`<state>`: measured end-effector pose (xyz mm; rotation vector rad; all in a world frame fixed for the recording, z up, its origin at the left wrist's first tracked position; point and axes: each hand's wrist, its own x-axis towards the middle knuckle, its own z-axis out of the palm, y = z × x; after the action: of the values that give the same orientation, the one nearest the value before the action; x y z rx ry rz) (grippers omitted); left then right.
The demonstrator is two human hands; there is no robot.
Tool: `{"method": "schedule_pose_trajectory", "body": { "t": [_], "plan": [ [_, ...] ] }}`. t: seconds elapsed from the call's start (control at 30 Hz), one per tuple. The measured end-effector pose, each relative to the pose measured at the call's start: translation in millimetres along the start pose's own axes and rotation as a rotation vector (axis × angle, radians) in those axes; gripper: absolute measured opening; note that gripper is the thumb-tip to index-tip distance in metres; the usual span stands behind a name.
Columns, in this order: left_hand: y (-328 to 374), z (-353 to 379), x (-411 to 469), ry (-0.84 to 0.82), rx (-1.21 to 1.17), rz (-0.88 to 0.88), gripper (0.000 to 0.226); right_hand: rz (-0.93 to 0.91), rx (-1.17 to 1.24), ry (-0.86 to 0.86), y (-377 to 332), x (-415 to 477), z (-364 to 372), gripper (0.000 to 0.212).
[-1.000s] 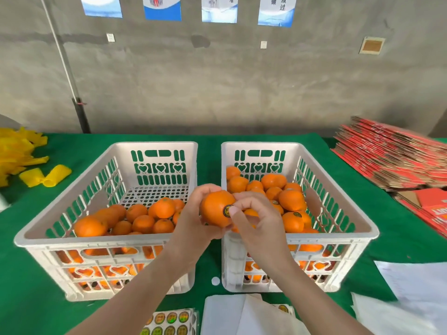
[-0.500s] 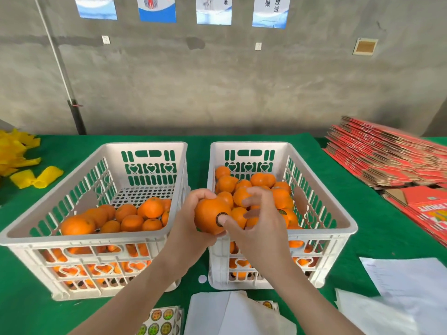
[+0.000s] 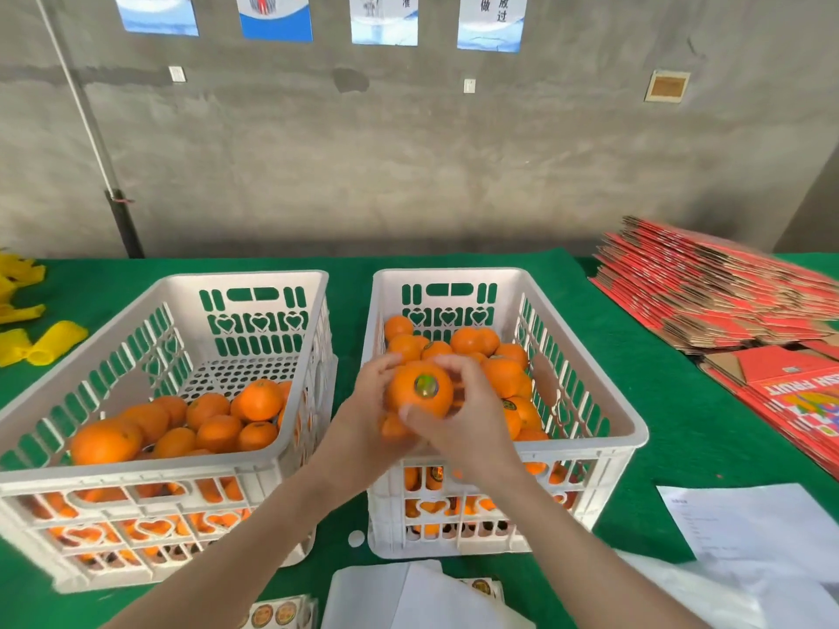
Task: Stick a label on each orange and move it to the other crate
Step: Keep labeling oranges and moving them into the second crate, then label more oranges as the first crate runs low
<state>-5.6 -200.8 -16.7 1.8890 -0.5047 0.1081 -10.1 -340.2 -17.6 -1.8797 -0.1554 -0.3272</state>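
Note:
An orange [image 3: 420, 389] with a round shiny label [image 3: 426, 386] facing me is held over the near left part of the right crate [image 3: 635, 440]. My left hand [image 3: 363, 429] cups it from the left and below. My right hand [image 3: 472, 429] grips it from the right, thumb under it and fingers over its top. The right crate is piled with oranges, some showing labels. The left crate [image 3: 150, 467] holds several oranges [image 3: 213, 419] in its near half. A sheet of round labels [image 3: 272, 615] lies at the table's near edge.
White paper sheets [image 3: 749, 528] lie at the near right and in front of me [image 3: 408, 596]. Flattened red cartons [image 3: 708, 292] are stacked at the right. Yellow foam sleeves [image 3: 41, 342] lie at the far left on the green tablecloth [image 3: 672, 424]. A grey wall stands behind.
Both hands carried the orange rightward from the gap between the crates to above the right crate. The orange was turned so its label faces me, and my right fingers now wrap over it.

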Motion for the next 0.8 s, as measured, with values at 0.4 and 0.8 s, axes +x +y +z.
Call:
{"method": "schedule_pose_trajectory", "body": {
  "t": [0.4, 0.8],
  "plan": [
    [-26, 0, 28, -0.064, 0.432, -0.087, 0.045, 0.26, -0.958, -0.256, 78, 121, -29, 0.035],
    [-58, -85, 30, 0.291, 0.04, -0.212, 0.032, -0.341, -0.574, 0.015, 10, 101, 52, 0.026]
  ]
}}
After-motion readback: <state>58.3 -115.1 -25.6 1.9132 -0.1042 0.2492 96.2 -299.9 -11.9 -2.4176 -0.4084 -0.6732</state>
